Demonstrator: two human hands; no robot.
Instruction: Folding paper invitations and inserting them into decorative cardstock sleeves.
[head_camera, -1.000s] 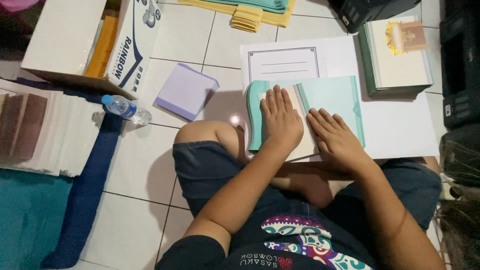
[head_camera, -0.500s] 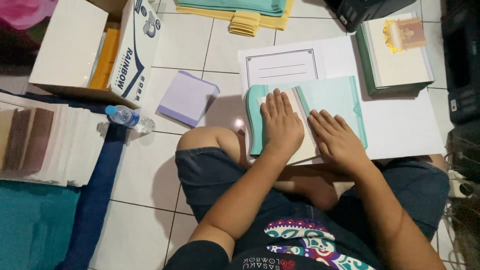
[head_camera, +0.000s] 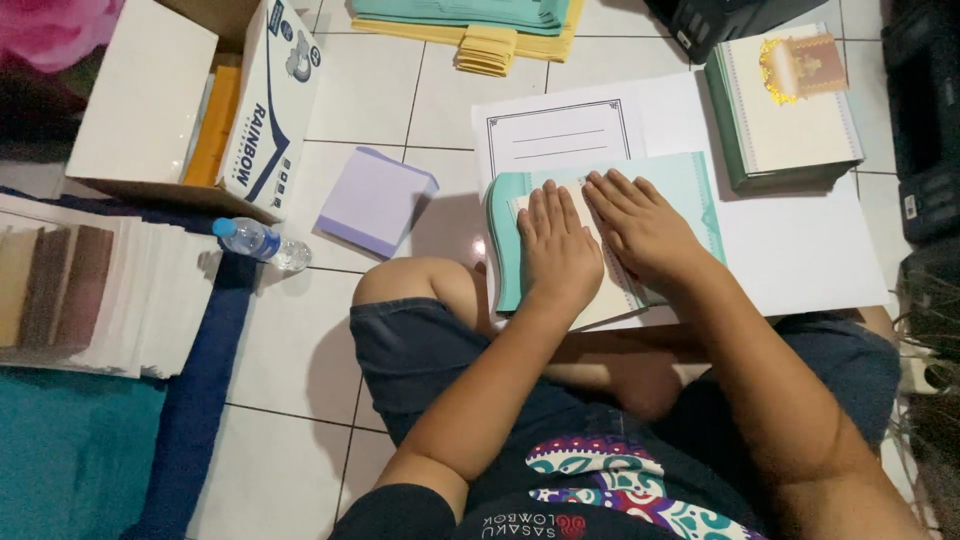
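Both hands now closer together, flat atop teal booklet.

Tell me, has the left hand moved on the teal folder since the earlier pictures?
No. The left hand lies flat at the same spot on the teal folder, beside the right hand and below the bordered white sheet, as before.

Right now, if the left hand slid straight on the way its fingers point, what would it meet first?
Probably the white bordered sheet just beyond the teal card. The left hand points up the picture, toward it.
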